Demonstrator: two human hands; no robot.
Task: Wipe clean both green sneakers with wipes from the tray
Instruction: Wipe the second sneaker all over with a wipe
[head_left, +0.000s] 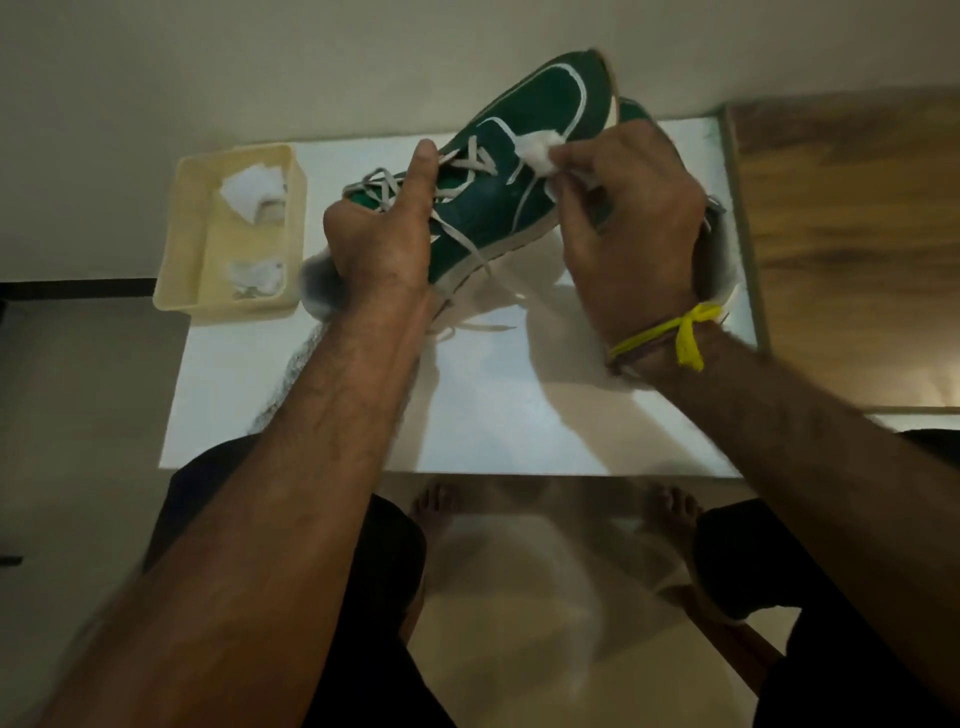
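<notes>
Our left hand grips the heel end of a sneaker, thumb up along the laces, holding it tilted above the table. Our right hand pinches a crumpled wipe against its side. The second sneaker is mostly hidden behind. The tray sits left, holding wipes.

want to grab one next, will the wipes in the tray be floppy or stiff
Probably floppy: the wipes lie crumpled in the tray, and the one the right hand pinches is bunched into a wad. Likely very light, so easily dragged or blown about.
</notes>
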